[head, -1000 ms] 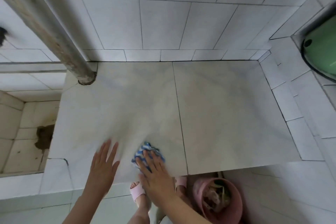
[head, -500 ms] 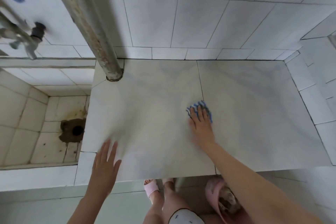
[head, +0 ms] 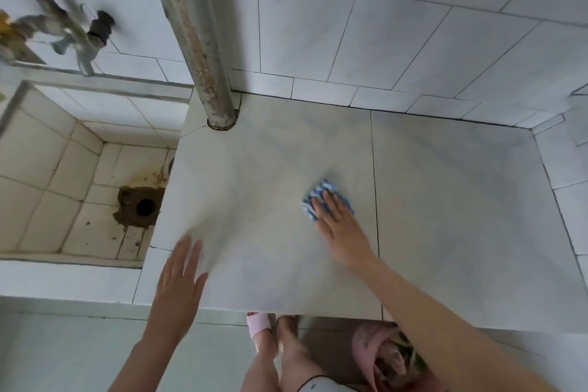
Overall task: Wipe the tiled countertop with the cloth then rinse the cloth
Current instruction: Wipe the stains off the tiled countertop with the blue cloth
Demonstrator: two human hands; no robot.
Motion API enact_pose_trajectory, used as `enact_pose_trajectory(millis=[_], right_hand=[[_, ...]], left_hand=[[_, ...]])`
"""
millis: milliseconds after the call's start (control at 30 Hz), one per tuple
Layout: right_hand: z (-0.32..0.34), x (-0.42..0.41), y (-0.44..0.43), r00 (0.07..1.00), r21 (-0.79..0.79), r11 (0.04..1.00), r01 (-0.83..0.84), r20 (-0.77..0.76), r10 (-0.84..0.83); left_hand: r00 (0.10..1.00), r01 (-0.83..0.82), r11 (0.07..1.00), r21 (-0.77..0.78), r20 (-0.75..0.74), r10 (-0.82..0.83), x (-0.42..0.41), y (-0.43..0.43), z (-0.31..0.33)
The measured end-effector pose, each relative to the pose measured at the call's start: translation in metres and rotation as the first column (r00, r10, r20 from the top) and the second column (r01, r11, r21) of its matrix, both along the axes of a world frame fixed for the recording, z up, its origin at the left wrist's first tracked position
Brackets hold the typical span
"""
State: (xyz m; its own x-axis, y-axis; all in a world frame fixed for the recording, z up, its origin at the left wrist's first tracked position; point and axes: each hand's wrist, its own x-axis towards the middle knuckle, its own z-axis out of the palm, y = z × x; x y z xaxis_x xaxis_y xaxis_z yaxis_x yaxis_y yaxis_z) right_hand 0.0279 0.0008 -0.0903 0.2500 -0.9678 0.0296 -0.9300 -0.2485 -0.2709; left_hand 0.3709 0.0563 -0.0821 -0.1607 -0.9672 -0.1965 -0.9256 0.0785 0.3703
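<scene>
the sink (head: 47, 169), left of the pipe (head: 219, 105), sits unused. in front of the pipe, the left hand (head: 178, 283) stays flat on the countertop (head: 445, 200) edge, fingers straight, holding nothing. the right hand (head: 340, 229), fingers flat, presses the cloth (head: 319, 188). the cloth has slid from the front edge to mid-tile, right of the pipe. wiping looks underway, with rinsing still to come.

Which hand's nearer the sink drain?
Left. The left hand rests on the countertop front edge, just right of the drain; the right hand presses the cloth farther right.
</scene>
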Motion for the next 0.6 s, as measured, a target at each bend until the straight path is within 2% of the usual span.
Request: enact_pose_trajectory(millis=[67,167,200,300,433,500,600], right_hand=[[0.008,-0.027,-0.03,0.995,-0.011,0.995,0.095,-0.032,-0.096],[0.007,-0.023,-0.063,0.962,0.111,0.956,0.272,-0.04,-0.269],[0.001,-0.009,-0.065,0.962,0.124,0.954,0.274,-0.03,-0.272],[-0.009,0.054,-0.052,0.999,0.105,0.994,0.035,0.015,-0.037],[-0.001,0.136,-0.008,0.966,0.137,0.969,-0.207,0.184,0.18],[0.0,0.157,0.018,0.935,0.113,0.937,-0.33,0.171,0.309],[-0.002,0.153,0.041,0.908,0.102,0.912,-0.398,0.19,0.374]], left_hand=[[1.0,-0.022,1.0,-0.003,0.014,0.022,0.003,0.005,0.003],[0.998,-0.059,0.998,0.004,0.026,0.059,0.011,0.012,0.007],[0.997,-0.073,0.997,0.009,0.022,0.073,0.013,0.015,0.007],[0.994,-0.101,0.995,0.001,0.041,0.101,0.019,0.018,0.007],[0.992,-0.116,0.993,0.01,0.052,0.115,0.025,0.014,0.009],[0.986,-0.157,0.987,0.032,0.054,0.155,0.032,0.017,0.01],[0.987,-0.149,0.988,0.042,0.068,0.146,0.047,0.027,0.01]])
